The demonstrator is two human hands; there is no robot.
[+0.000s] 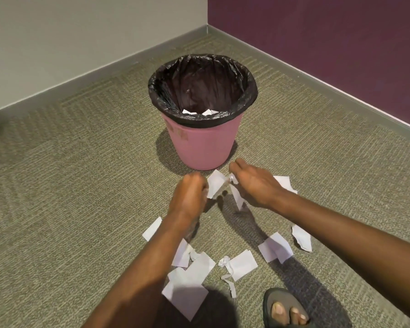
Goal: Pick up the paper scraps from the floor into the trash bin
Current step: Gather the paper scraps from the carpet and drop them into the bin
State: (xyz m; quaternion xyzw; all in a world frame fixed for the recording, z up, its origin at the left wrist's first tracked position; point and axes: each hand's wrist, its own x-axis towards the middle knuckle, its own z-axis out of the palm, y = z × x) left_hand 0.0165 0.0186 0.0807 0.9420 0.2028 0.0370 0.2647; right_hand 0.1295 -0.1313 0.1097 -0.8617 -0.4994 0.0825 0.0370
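A pink trash bin with a black liner stands on the carpet near the room's corner; white scraps lie at its bottom. My left hand is curled and grips a white paper scrap just in front of the bin. My right hand pinches another white scrap that hangs down from its fingers. Both hands hover low, close together, above the floor. Several more white scraps lie scattered on the carpet below my arms, some partly hidden by my forearms.
Green-grey carpet covers the floor. A beige wall with grey skirting runs at the left, a purple wall at the right, meeting behind the bin. My foot in a dark sandal stands at the bottom right beside the scraps.
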